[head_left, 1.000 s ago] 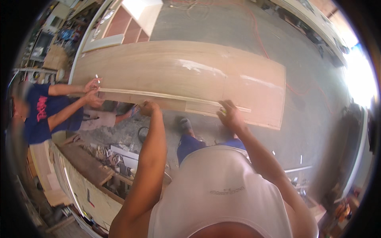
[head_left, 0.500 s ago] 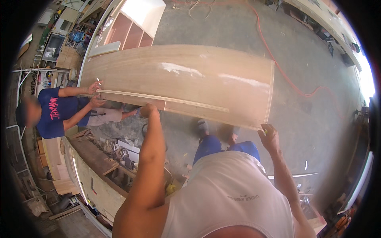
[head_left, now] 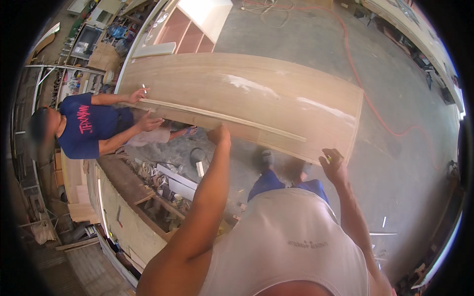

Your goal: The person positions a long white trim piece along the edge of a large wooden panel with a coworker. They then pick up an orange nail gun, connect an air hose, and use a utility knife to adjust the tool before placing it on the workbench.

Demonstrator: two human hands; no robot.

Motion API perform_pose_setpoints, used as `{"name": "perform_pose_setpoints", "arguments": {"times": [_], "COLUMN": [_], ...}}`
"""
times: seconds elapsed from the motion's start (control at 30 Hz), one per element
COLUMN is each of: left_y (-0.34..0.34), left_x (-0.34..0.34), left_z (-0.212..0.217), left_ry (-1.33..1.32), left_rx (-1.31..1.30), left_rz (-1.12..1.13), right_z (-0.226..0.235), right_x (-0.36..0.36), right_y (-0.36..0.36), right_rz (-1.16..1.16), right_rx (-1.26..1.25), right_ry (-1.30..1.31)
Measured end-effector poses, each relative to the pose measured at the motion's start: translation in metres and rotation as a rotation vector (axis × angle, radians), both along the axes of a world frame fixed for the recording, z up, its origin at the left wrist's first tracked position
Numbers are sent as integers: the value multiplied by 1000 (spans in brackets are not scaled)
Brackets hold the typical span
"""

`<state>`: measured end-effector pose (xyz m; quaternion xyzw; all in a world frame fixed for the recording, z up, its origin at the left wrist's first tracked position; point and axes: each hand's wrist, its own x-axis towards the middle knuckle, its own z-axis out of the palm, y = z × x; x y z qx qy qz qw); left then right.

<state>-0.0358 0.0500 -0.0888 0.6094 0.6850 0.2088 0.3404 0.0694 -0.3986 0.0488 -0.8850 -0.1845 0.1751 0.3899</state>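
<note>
A long, light-brown plywood panel (head_left: 197, 79) with whitish smears lies across the view. A thin wooden strip (head_left: 227, 118) rests along its near side. My left hand (head_left: 219, 134) is closed at the panel's near edge, its fingertips partly hidden. By the near right corner is my right hand (head_left: 335, 165), fingers curled round a small yellow-green object (head_left: 329, 158) too small to name. At the left, a co-worker in a dark blue shirt (head_left: 81, 126) has one hand (head_left: 139, 94) at the panel's edge with a small white stick between the fingers; the other hand (head_left: 149, 123) is held out below it.
Beyond the panel stands a white cabinet (head_left: 207, 19) with reddish compartments. An orange hose (head_left: 353, 69) runs across the concrete floor at the right. Left of my legs, a long wooden bench (head_left: 131, 204) and scattered scraps and tools crowd the floor. A workbench (head_left: 410, 39) lines the far right.
The whole view has shifted, so the panel appears farther right. My left hand has slid a little right along the edge. The co-worker's nearer hand has come away from the strip and opened.
</note>
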Motion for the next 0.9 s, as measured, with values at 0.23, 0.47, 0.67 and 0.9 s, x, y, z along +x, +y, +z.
{"name": "perform_pose_setpoints", "arguments": {"times": [0.23, 0.47, 0.67, 0.9], "left_y": [-131, -80, 174, 290], "left_x": [-26, 9, -57, -74], "left_z": [-6, 79, 72, 15], "left_ry": [-571, -62, -26, 159], "left_rx": [-478, -138, 131, 6], "left_rz": [5, 208, 4, -226], "right_z": [6, -10, -8, 2], "right_x": [6, -7, -20, -34], "right_y": [1, 11, 21, -18], "right_rz": [-40, 34, 60, -22], "right_rx": [-3, -16, -5, -177], "right_ry": [-11, 93, 159, 195]}}
